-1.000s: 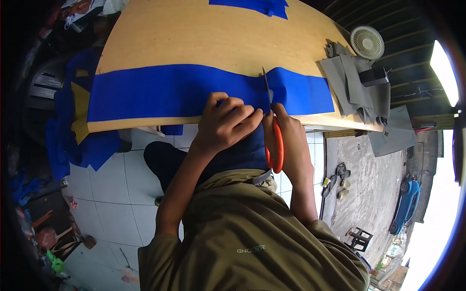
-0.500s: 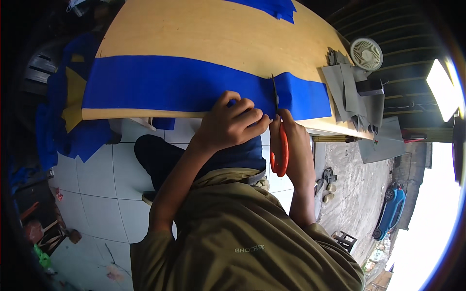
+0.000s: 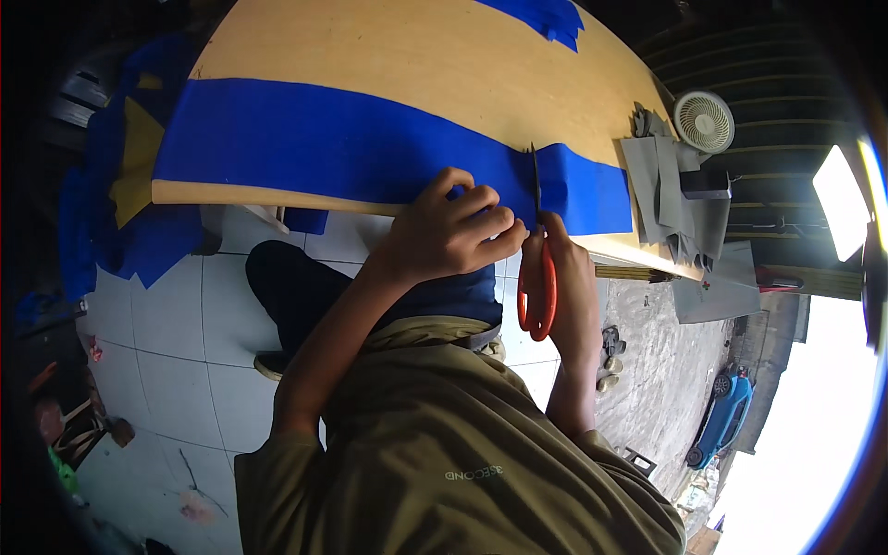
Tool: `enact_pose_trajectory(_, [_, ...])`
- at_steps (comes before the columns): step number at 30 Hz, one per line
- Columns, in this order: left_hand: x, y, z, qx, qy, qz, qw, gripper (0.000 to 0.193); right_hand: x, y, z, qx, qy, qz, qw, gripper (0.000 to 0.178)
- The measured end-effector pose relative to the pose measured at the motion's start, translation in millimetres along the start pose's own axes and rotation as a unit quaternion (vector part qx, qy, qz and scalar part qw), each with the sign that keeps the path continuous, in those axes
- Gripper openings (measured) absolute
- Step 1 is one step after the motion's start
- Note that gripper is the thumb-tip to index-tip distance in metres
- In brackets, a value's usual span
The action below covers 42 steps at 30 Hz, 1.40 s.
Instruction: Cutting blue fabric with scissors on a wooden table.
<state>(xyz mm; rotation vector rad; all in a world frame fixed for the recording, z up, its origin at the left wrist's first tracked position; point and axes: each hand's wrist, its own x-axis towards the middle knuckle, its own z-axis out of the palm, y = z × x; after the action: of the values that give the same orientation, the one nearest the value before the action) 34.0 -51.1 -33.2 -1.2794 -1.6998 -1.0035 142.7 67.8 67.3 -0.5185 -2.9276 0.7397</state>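
A long strip of blue cloth (image 3: 305, 139) lies along the near edge of the wooden table. My left hand (image 3: 453, 231) is closed at the cloth's near edge, its fingers curled and pinching it. Just to the right, my right hand (image 3: 573, 277) grips scissors (image 3: 549, 287) with orange-red handles. Their dark blades point away from me across the strip's width, and the cloth is raised in a fold right of them. How far apart the blades are is hard to make out.
More blue cloth (image 3: 546, 18) lies at the table's far side. Grey cloth pieces (image 3: 659, 176) are heaped at the right end, near a white fan (image 3: 704, 121). Blue and yellow cloth (image 3: 134, 166) hangs at the left. My legs are below the table edge (image 3: 277, 197).
The whole view has turned slightly, so table and cloth appear shifted. Both hands keep their places at the cloth, and the scissors still lie across the strip.
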Motion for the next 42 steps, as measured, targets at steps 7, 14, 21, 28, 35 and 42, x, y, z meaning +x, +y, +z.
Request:
enact_pose_trajectory(7, [-1,0,1,-0.011,0.0,0.002,1.0,0.012,-2,-1,-2,0.031,-0.008,0.023,0.999,0.012])
enact_pose_trajectory(14, [-2,1,2,-0.012,0.006,0.0,1.0,0.014,-2,7,-4,-0.029,-0.032,-0.01,0.999,0.03])
enact_pose_trajectory(21, [-4,1,3,-0.016,0.007,-0.004,1.0,0.014,1,-1,-3,-0.004,-0.021,0.025,0.999,0.015])
enact_pose_trajectory(28, [-4,1,2,-0.007,0.015,0.004,1.0,0.014,0,1,-4,-0.013,-0.032,0.002,0.999,0.024])
enact_pose_trajectory(35, [-4,1,3,-0.015,0.013,0.003,1.0,0.014,2,-5,-4,-0.016,-0.027,0.023,0.999,0.016])
enact_pose_trajectory(42, [-1,0,3,0.004,-0.003,0.0,1.0,0.013,-2,15,1,-0.009,0.0,-0.033,0.999,0.027])
